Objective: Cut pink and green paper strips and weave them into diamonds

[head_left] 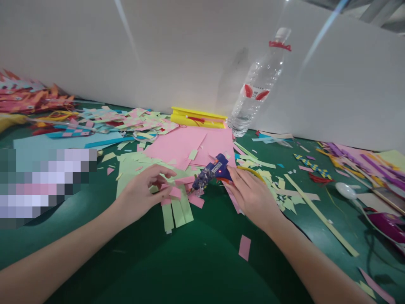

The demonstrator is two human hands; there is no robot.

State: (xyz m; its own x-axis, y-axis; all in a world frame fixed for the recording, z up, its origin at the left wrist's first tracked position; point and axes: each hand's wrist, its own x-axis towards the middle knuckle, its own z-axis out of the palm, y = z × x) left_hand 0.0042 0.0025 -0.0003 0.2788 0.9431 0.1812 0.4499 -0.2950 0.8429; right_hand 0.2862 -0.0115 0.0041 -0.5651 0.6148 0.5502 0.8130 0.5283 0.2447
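Gripping glue gun (221, 168) in right hand (251, 194), angling it left, presumably for reaching pink strip (175, 193); curling left hand (142, 190) beside strip, can't tell if pinching.

A blue glue gun (212, 171) (nose down) slants toward pink and green paper strips (178, 212).

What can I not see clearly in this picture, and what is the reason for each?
All in the head view:
Handle of the blue glue gun: covered by the right hand.
Yellow curved thing: partly behind that hand.
Left hand: overlapping fingers hide whether it grips the pink strip.
Small print on the bottle: too small.
Purple object: cut off by the right edge.
Left side: pixelated patch hides what is there.
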